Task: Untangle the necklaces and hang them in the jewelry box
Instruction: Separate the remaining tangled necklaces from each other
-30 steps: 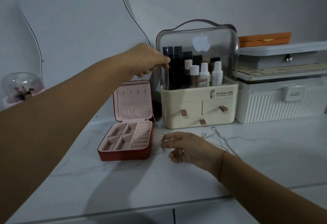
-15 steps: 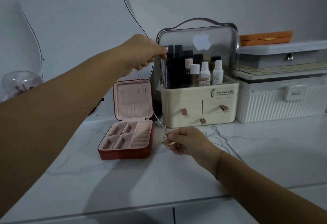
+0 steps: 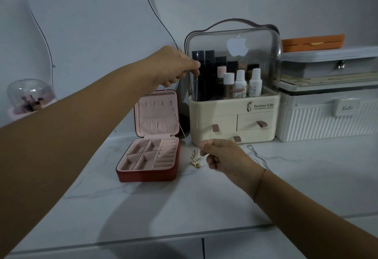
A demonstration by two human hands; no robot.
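My left hand (image 3: 173, 67) is raised in front of the cosmetics organizer and pinches the top of a thin necklace chain (image 3: 176, 116) whose two strands hang down. My right hand (image 3: 223, 155) is low over the counter and pinches the chain's lower end, where small gold pendants (image 3: 194, 161) dangle just above the surface. The red jewelry box (image 3: 147, 173) stands open to the left of the pendants, its pink lid upright with hooks along the top. Another thin silver necklace (image 3: 258, 156) lies loose on the counter behind my right wrist.
A cream cosmetics organizer (image 3: 233, 119) with a clear lid and bottles stands behind my hands. White and grey storage cases (image 3: 327, 115) are stacked at the right. A small glass dome (image 3: 30, 97) sits at the far left. The white marble counter (image 3: 163, 207) stretches toward me.
My right hand went from resting open on the counter to pinching the chain's lower end. The pendants now hang below my right fingers. My left hand stayed raised, holding the chain.
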